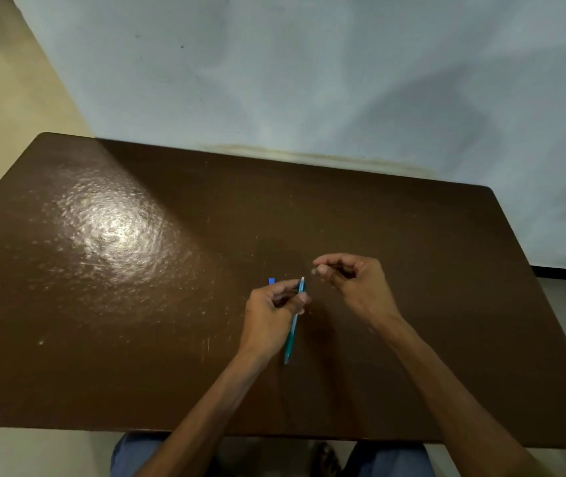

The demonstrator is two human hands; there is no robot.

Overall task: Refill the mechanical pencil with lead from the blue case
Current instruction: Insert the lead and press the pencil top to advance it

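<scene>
My left hand (269,315) grips a teal mechanical pencil (292,333) near its top end, with the tip pointing down toward me above the brown table (102,304). A small bit of the blue lead case (271,281) shows just beyond my left fingers; most of it is hidden by the hand. My right hand (354,280) hovers just right of the pencil's top end, thumb and forefinger pinched on something small and pale (314,270); I cannot tell what it is.
The table's far edge meets a pale blue wall (309,80). A bright glare patch (113,228) lies on the left of the tabletop. My knees in blue trousers (137,456) show below the near edge.
</scene>
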